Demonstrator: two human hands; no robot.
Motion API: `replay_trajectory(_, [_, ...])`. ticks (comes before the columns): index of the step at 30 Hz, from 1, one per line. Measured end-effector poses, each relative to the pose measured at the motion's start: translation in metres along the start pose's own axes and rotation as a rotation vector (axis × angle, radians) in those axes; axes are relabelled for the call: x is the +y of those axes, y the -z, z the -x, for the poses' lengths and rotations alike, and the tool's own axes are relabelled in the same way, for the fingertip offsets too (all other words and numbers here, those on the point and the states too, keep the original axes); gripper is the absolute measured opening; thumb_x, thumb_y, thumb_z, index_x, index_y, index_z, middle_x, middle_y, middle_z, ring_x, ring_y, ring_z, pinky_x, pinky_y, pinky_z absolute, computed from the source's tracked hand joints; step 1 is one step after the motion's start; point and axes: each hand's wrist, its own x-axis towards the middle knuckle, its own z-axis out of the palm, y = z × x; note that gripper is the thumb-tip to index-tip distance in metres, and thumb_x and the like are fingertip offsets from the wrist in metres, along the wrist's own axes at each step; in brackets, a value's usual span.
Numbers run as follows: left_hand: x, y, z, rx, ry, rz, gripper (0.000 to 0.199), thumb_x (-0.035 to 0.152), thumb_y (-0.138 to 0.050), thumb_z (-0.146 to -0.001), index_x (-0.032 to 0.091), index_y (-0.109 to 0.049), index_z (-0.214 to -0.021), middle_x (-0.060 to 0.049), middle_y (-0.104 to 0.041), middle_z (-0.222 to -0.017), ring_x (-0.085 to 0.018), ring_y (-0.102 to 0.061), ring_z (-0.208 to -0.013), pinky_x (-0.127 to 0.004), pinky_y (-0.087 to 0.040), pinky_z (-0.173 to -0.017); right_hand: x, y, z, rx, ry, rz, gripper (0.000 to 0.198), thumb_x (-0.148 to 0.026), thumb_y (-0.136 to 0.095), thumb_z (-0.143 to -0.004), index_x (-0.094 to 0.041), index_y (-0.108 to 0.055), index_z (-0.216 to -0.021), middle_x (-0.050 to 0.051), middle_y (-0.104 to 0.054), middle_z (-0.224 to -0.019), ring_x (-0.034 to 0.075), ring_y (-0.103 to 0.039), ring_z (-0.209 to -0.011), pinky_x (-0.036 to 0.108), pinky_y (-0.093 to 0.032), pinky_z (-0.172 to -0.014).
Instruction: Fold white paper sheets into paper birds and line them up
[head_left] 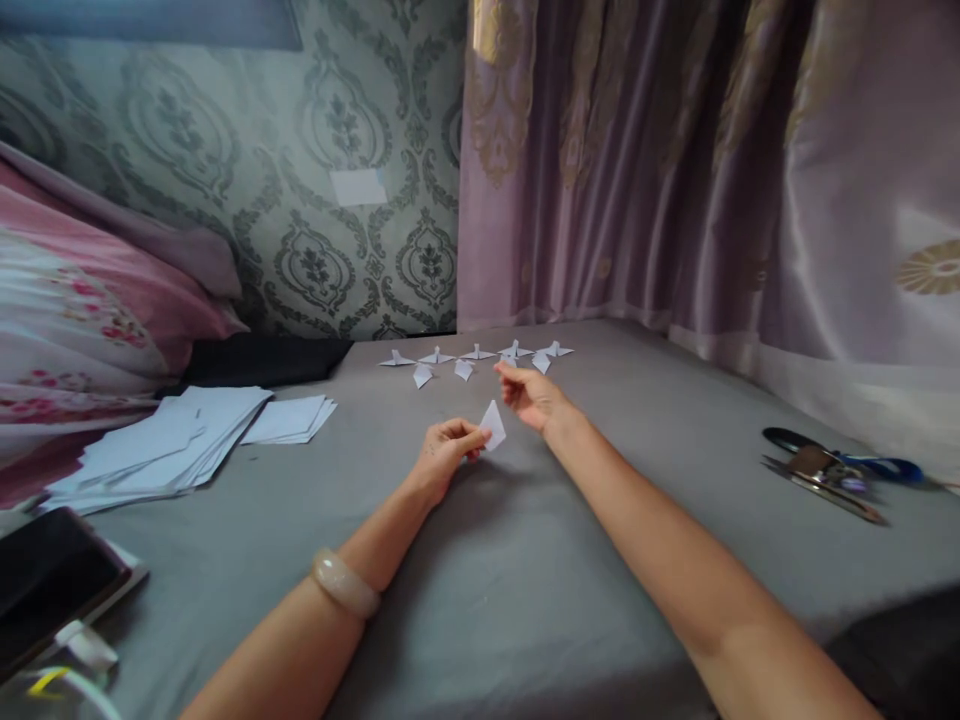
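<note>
Between the thumb and fingers of my left hand point(454, 442) is a small folded white paper point(494, 426), kite-shaped with its point up. My right hand point(532, 397) is raised a little farther out, its fingers curled in a pinch. Just behind those fingertips, a piece of folded paper point(509, 360) is partly covered; whether the fingers grip it or anything else I cannot tell. Folded paper birds point(477, 352) with spread wings stand in a row at the back. In front of them are several kite-shaped folded papers point(423, 376).
A stack of white paper sheets point(169, 435) lies at left, with a smaller pile point(289, 419) beside it. A dark phone point(56, 585) rests at the near left. Scissors and a pencil point(840, 497) lie at right on the grey cloth point(600, 620). Curtains point(637, 170) hang behind.
</note>
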Motion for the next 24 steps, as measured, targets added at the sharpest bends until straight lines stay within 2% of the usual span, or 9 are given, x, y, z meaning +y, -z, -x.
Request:
replay_trajectory(2, [0.001,0.001,0.001,0.014,0.03,0.053,0.029,0.035,-0.08,-0.056,0.014,-0.061,-0.055,0.0,-0.056,-0.053,-0.008,-0.046,-0.049,-0.022,-0.035,-0.051,-0.005,0.004,-0.005,0.035,0.012,0.023,0.014,-0.03,-0.073,-0.068,-0.018,-0.066,-0.069,-0.004,-0.059,-0.057,0.006,-0.047,-0.05,0.019,-0.038,-0.051])
replay_trajectory(5, [0.002,0.002,0.0,0.061,0.026,0.129,0.031,0.037,-0.079,-0.056,0.014,-0.059,-0.055,0.0,-0.055,-0.054,-0.007,-0.046,-0.048,-0.022,-0.034,-0.05,-0.001,0.01,0.006,-0.004,-0.046,0.117,0.02,-0.034,-0.076,-0.067,-0.015,-0.069,-0.069,0.0,-0.062,-0.062,0.006,-0.049,-0.052,0.02,-0.036,-0.051])
replay_trajectory(8, [0.001,0.003,-0.003,0.069,0.036,0.16,0.03,0.036,-0.079,-0.056,0.013,-0.061,-0.058,-0.001,-0.056,-0.056,-0.007,-0.046,-0.049,-0.022,-0.035,-0.05,0.012,0.015,0.025,-0.139,-0.14,0.232,0.035,-0.048,-0.073,-0.068,-0.014,-0.071,-0.074,0.006,-0.067,-0.075,0.011,-0.055,-0.063,0.023,-0.04,-0.056])
replay_trajectory(10, [0.0,0.003,-0.003,0.054,0.051,0.167,0.03,0.037,-0.079,-0.057,0.012,-0.062,-0.06,-0.001,-0.057,-0.058,-0.007,-0.047,-0.049,-0.022,-0.036,-0.05,0.019,0.017,0.034,-0.221,-0.149,0.288,0.036,-0.049,-0.075,-0.065,-0.015,-0.072,-0.079,0.006,-0.068,-0.079,0.011,-0.055,-0.066,0.023,-0.039,-0.058])
replay_trajectory(16, [-0.001,0.001,0.0,-0.028,0.086,0.104,0.039,0.05,-0.07,-0.069,0.011,-0.066,-0.063,-0.004,-0.058,-0.061,-0.01,-0.05,-0.055,-0.021,-0.037,-0.052,0.024,0.026,0.032,-0.288,-0.089,0.362,0.031,-0.043,-0.078,-0.06,-0.015,-0.071,-0.072,0.0,-0.062,-0.066,0.008,-0.049,-0.059,0.021,-0.034,-0.056])
replay_trajectory(21, [-0.002,0.001,0.0,-0.017,0.06,0.0,0.034,0.044,-0.076,-0.063,0.013,-0.071,-0.075,-0.003,-0.06,-0.064,-0.01,-0.049,-0.058,-0.021,-0.038,-0.054,0.023,0.032,0.034,-0.343,-0.041,0.376,0.033,-0.045,-0.073,-0.065,-0.016,-0.073,-0.08,0.001,-0.064,-0.071,0.009,-0.049,-0.061,0.021,-0.035,-0.057])
replay_trajectory(24, [-0.003,0.002,-0.001,-0.001,0.019,-0.066,0.032,0.043,-0.074,-0.065,0.013,-0.072,-0.076,-0.003,-0.061,-0.065,-0.011,-0.049,-0.057,-0.022,-0.037,-0.055,0.023,0.035,0.036,-0.308,0.024,0.417,0.033,-0.041,-0.074,-0.064,-0.016,-0.072,-0.087,0.002,-0.067,-0.076,0.009,-0.05,-0.061,0.022,-0.037,-0.058])
